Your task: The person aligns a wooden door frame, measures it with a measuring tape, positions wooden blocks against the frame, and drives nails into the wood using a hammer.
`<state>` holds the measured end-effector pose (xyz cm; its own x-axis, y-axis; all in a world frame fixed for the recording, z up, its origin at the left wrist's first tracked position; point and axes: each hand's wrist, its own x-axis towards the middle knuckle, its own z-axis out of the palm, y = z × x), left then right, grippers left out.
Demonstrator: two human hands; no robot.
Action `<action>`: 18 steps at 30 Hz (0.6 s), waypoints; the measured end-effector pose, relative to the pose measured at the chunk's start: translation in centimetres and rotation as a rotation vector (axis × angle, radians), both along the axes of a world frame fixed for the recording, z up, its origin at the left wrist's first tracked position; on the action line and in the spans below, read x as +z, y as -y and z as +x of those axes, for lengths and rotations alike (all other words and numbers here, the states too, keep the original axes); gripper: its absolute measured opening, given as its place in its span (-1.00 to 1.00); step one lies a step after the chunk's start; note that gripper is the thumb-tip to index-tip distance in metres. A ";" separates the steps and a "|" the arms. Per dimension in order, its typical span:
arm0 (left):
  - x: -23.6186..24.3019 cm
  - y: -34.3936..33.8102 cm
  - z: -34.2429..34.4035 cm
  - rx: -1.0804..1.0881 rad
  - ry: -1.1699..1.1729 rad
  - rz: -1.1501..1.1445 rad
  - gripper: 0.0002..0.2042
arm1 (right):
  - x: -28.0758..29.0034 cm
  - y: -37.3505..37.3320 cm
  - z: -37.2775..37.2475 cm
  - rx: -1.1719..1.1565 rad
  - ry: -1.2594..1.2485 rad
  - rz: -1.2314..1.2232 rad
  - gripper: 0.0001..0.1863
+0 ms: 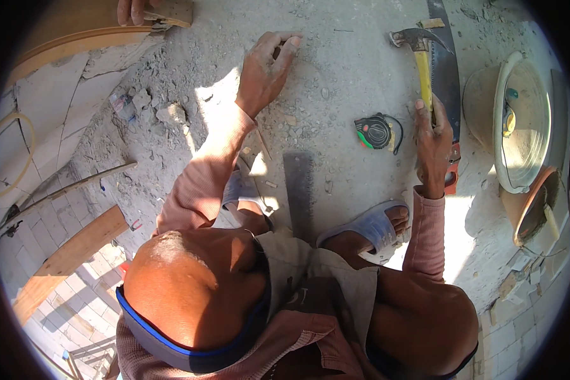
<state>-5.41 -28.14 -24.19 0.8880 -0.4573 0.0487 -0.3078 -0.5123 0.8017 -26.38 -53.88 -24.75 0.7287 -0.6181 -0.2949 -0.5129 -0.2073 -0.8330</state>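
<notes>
My right hand [433, 136] is wrapped round the yellow handle of a claw hammer [424, 73], whose metal head points away from me. Under and beside the hammer lies a handsaw [448, 85] with a dark blade and a red handle. My left hand [267, 71] is held over the dusty floor, thumb and fingers curled toward each other; what they pinch, if anything, I cannot make out. Between my hands, nearer the right, rests a black and green tape measure [375, 132] with a wrist strap. A second saw blade [299, 190] lies between my feet, its near end hidden.
A pale bucket [506, 161] lies tipped at the right, beside an orange-brown container [531, 212]. Rubble [171, 114] is scattered at the left, near a block wall [50, 82] and a wooden plank [69, 263]. Another person's hand [133, 9] touches a wooden frame [82, 43] at the far left.
</notes>
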 end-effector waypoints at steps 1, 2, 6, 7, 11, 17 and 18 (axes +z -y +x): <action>1.2 -1.2 -2.0 0.040 -0.102 -0.006 -0.69 | 0.4 0.3 -0.5 -0.027 0.003 0.006 -0.55; 1.8 -3.2 -3.8 0.075 -0.134 0.078 -0.73 | 1.0 0.4 -0.7 -0.034 0.010 -0.001 -0.55; 2.6 -11.5 -11.1 -0.005 -0.078 0.314 -0.84 | 2.3 -0.9 0.0 -0.031 -0.081 0.072 -0.56; 2.4 -12.7 -12.3 -0.018 -0.023 0.354 -0.84 | 1.9 -0.6 -0.4 0.007 -0.020 -0.055 -0.55; 1.1 -16.7 -14.3 -0.190 0.142 0.475 -0.89 | 2.5 -1.0 -0.3 0.013 -0.021 -0.006 -0.55; 0.3 -17.4 -13.1 -0.407 0.218 0.528 -0.90 | 3.5 -1.9 0.4 -0.010 -0.059 -0.044 -0.56; 0.3 -17.2 -13.0 -0.373 0.171 0.520 -0.89 | 3.6 -2.1 0.3 -0.018 -0.052 -0.065 -0.56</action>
